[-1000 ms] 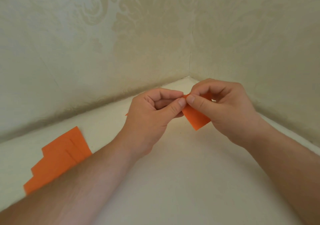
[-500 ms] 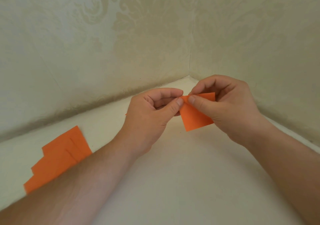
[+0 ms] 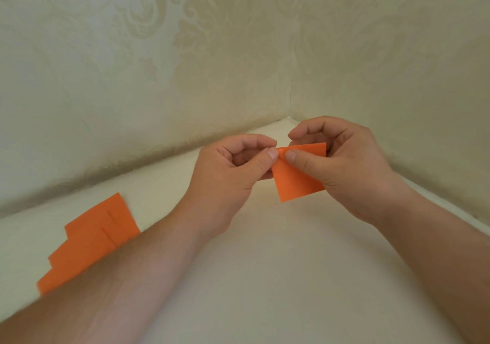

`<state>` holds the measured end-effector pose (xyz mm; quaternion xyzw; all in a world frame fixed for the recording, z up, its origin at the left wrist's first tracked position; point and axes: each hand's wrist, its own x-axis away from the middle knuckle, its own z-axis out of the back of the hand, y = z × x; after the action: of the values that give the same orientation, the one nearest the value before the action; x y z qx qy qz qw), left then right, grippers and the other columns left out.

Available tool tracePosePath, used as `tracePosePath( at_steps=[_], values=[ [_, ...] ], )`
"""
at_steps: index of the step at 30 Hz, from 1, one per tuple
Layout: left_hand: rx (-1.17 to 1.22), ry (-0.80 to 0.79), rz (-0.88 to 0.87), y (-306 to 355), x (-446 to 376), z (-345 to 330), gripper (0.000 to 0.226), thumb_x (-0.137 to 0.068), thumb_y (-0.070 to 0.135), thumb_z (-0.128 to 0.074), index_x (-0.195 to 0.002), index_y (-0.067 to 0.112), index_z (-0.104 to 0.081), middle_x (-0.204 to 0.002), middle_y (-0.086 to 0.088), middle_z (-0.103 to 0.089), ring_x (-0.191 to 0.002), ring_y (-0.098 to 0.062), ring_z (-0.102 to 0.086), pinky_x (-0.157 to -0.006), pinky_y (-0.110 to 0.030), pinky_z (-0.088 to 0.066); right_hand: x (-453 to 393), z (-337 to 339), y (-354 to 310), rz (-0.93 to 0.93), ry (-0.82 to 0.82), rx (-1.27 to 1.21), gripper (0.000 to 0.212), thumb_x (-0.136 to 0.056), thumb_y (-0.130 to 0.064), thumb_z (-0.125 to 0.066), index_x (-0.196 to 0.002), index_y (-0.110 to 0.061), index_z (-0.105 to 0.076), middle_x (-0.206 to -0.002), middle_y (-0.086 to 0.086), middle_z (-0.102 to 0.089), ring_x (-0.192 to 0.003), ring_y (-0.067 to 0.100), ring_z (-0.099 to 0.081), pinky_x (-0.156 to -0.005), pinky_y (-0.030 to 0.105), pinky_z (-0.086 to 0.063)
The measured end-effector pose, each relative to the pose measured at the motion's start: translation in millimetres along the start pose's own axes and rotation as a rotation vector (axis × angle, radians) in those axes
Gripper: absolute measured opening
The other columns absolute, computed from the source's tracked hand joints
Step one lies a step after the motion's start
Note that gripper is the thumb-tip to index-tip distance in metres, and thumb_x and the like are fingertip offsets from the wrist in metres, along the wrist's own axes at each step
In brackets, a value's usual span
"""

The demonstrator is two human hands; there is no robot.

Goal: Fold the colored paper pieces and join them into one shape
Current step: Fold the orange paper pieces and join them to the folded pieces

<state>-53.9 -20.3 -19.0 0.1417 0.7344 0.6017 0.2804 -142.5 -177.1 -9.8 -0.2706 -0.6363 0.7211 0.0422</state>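
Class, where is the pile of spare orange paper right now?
In the head view, the orange pile lies on the white surface at lower left, beside the left forearm.

No text, label, brand, number or sign can be read anywhere: the orange paper point(image 3: 297, 181) is plain, and the wall point(image 3: 159, 65) carries only a pale leafy pattern without letters.

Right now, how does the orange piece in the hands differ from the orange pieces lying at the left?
The held piece is up off the white surface, pinched at its top corner by the left hand and right hand; the stacked pieces lie flat on it, untouched. The held piece is single; the stacked pieces overlap in steps, partly hidden by the left forearm. Both are the same orange paper.
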Motion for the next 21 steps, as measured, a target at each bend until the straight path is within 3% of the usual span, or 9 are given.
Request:
tracePosePath(
  at_steps=[5, 13, 15, 18, 21],
  values=[
    [-0.055, 0.048, -0.014, 0.5, -1.1, -0.8, 0.013, -0.09, -0.001, -0.072, -0.09, 0.012, -0.075, -0.09, -0.018, -0.078, -0.081, -0.025, -0.075, -0.085, -0.043, -0.063, 0.3, -0.8, -0.4, -0.039, -0.012, -0.002, 0.024, -0.083, -0.004, -0.081, -0.088, -0.027, -0.075, -0.082, 0.004, -0.076, -0.074, 0.02, -0.072, -0.07, 0.041, -0.058],
    [-0.177, 0.039, -0.051, 0.5, -2.1, 2.8, 0.019, -0.09, 0.002, -0.072, -0.089, 0.021, -0.074, -0.063, 0.0, -0.066, -0.065, -0.015, -0.065, -0.075, -0.036, -0.06, -1.8, 0.6, -1.1, -0.118, -0.04, -0.061, 0.023, -0.084, 0.002, -0.076, -0.08, -0.021, -0.077, -0.071, 0.002, -0.071, -0.067, 0.015, -0.067, -0.066, 0.03, -0.053],
    [-0.188, 0.027, -0.058, 0.1, -2.7, 3.7, 0.019, -0.09, 0.003, -0.073, -0.09, 0.022, -0.074, -0.064, -0.001, -0.066, -0.067, -0.016, -0.065, -0.079, -0.042, -0.06, -1.8, -0.2, -1.7, -0.121, -0.049, -0.056, 0.025, -0.084, 0.002, -0.076, -0.075, -0.021, -0.078, -0.071, 0.001, -0.071, -0.067, 0.013, -0.066, -0.065, 0.026, -0.053],
    [-0.192, -0.002, -0.049, -1.1, -3.6, 5.5, 0.017, -0.091, 0.003, -0.073, -0.092, 0.02, -0.075, -0.067, -0.002, -0.069, -0.069, -0.016, -0.066, -0.079, -0.038, -0.059, -1.9, -0.4, -2.3, -0.12, -0.062, -0.041, 0.027, -0.085, 0.0, -0.076, -0.073, -0.024, -0.079, -0.073, -0.002, -0.072, -0.07, 0.012, -0.066, -0.067, 0.026, -0.054],
    [-0.162, -0.055, -0.036, -2.7, -3.4, 7.1, 0.013, -0.09, 0.004, -0.075, -0.094, 0.016, -0.077, -0.086, -0.011, -0.078, -0.079, -0.018, -0.072, -0.083, -0.036, -0.061, -1.8, 0.2, -2.4, -0.121, -0.06, -0.025, 0.027, -0.085, -0.001, -0.076, -0.072, -0.024, -0.08, -0.074, -0.002, -0.073, -0.07, 0.011, -0.068, -0.064, 0.022, -0.053]
  ],
)
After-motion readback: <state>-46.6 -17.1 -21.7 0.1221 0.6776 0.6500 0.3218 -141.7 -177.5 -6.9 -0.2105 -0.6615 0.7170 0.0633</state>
